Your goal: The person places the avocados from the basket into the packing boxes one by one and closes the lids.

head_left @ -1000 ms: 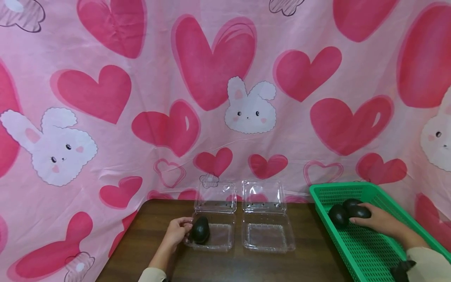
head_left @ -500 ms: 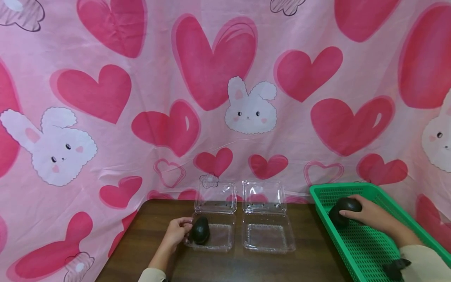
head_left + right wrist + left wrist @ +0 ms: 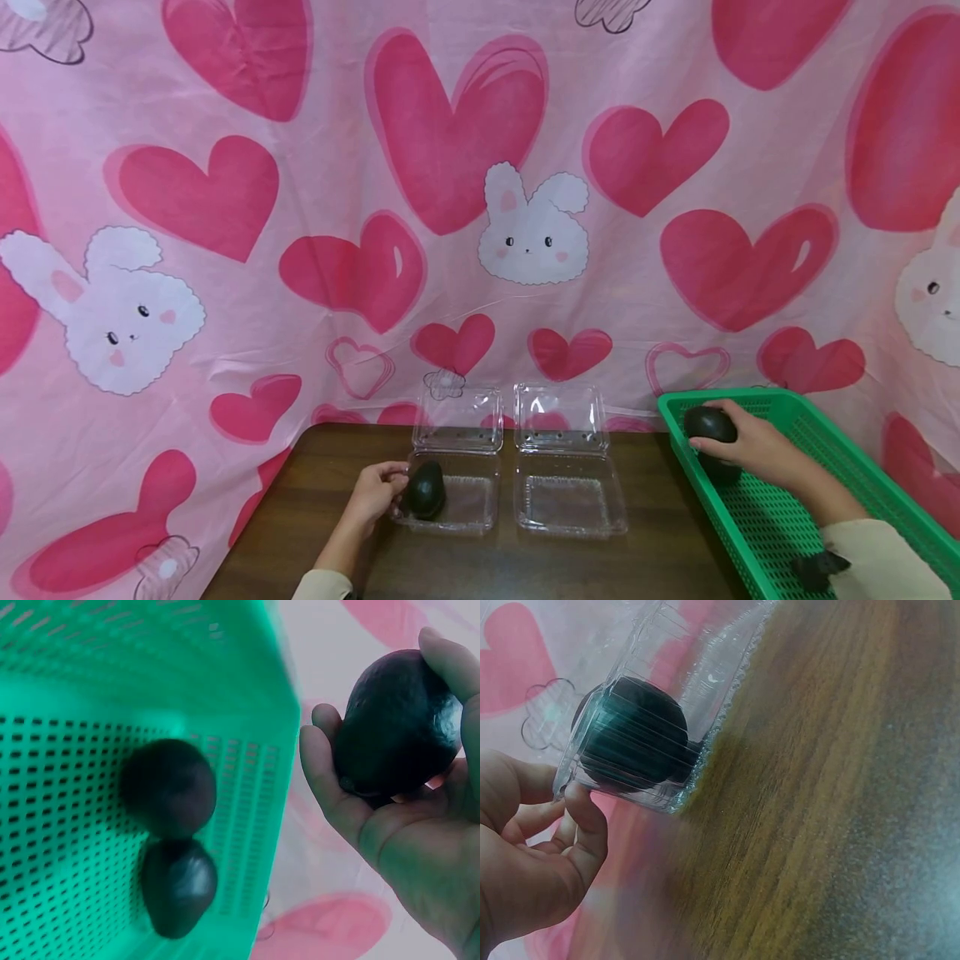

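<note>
My left hand (image 3: 373, 496) pinches the left rim of an open clear plastic clamshell box (image 3: 474, 502) between thumb and fingers. A dark avocado (image 3: 426, 490) lies in that box, against its left side; the left wrist view shows the same avocado (image 3: 634, 735) through the ribbed clear wall. At the right, my right hand (image 3: 757, 442) grips another dark avocado (image 3: 708, 423) over the left side of the green basket (image 3: 738, 546). Two more avocados, one round-looking (image 3: 167, 787) and one pear-shaped (image 3: 178, 889), rest in the basket in the right wrist view.
A second clear clamshell box (image 3: 572, 504) stands open beside the first, lid raised toward the pink heart-print cloth (image 3: 630, 317) behind. Both boxes and the basket are on a brown wooden table (image 3: 600, 567). The basket's raised rim runs along the table's right side.
My right hand has lifted an avocado and carried it left, from inside the basket to its left rim. The left hand and both boxes have stayed in place.
</note>
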`<act>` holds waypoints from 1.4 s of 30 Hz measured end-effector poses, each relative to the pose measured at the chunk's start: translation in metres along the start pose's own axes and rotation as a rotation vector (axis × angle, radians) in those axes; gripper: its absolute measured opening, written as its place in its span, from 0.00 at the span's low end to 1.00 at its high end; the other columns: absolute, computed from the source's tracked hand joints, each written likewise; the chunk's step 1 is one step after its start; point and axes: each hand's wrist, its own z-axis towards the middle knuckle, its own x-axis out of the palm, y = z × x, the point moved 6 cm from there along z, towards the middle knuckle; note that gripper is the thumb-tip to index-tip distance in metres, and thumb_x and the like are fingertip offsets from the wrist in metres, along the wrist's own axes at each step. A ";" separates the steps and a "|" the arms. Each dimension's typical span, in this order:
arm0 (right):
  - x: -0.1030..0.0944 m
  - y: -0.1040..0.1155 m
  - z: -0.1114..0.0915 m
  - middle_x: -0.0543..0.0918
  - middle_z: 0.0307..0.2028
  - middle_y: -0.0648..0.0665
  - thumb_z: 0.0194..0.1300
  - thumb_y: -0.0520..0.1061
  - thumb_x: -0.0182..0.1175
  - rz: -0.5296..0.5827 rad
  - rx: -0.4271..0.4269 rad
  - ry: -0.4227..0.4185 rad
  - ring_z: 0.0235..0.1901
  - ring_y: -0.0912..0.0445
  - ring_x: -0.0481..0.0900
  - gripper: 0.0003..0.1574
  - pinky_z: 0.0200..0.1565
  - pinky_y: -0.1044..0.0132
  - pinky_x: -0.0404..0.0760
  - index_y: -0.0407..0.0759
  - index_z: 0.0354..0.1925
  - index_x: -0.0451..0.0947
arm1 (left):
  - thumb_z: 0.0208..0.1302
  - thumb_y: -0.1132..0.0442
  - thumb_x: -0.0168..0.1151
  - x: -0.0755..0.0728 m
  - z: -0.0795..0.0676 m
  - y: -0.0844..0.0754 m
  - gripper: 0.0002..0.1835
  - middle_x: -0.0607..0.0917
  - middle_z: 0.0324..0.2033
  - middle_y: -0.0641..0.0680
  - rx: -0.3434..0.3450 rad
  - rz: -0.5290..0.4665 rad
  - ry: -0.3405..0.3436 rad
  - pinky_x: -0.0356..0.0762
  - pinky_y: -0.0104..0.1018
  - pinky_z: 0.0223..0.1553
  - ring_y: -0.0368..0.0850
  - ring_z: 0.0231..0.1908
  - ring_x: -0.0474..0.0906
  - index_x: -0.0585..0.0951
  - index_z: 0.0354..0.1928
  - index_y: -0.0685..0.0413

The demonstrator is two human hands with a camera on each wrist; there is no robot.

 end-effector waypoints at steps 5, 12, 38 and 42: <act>0.011 0.019 0.001 0.76 0.57 0.25 0.68 0.60 0.67 -0.024 -0.028 -0.007 0.44 0.45 0.82 0.51 0.37 0.51 0.85 0.32 0.71 0.58 | 0.69 0.76 0.59 0.000 0.001 0.001 0.13 0.80 0.28 0.53 0.008 0.000 0.002 0.73 0.33 0.18 0.45 0.23 0.72 0.81 0.53 0.74; 0.031 0.046 0.001 0.76 0.59 0.26 0.65 0.62 0.69 0.011 -0.058 -0.004 0.48 0.43 0.81 0.52 0.40 0.49 0.86 0.34 0.71 0.60 | 0.69 0.76 0.59 -0.001 -0.001 -0.001 0.13 0.80 0.28 0.54 0.014 0.011 0.003 0.73 0.33 0.18 0.45 0.23 0.72 0.81 0.52 0.74; 0.116 0.111 0.016 0.83 0.52 0.39 0.59 0.57 0.76 0.285 -0.142 0.010 0.43 0.50 0.82 0.44 0.44 0.54 0.88 0.44 0.66 0.69 | 0.69 0.76 0.58 0.000 0.001 -0.002 0.14 0.80 0.28 0.53 0.029 0.013 0.041 0.75 0.34 0.20 0.45 0.23 0.73 0.80 0.54 0.75; 0.127 0.121 0.019 0.82 0.53 0.39 0.59 0.55 0.76 0.315 -0.134 0.023 0.44 0.50 0.81 0.44 0.45 0.52 0.88 0.44 0.67 0.69 | 0.70 0.75 0.58 -0.001 0.002 -0.001 0.14 0.80 0.29 0.53 0.014 0.019 0.035 0.75 0.34 0.20 0.45 0.24 0.73 0.80 0.54 0.74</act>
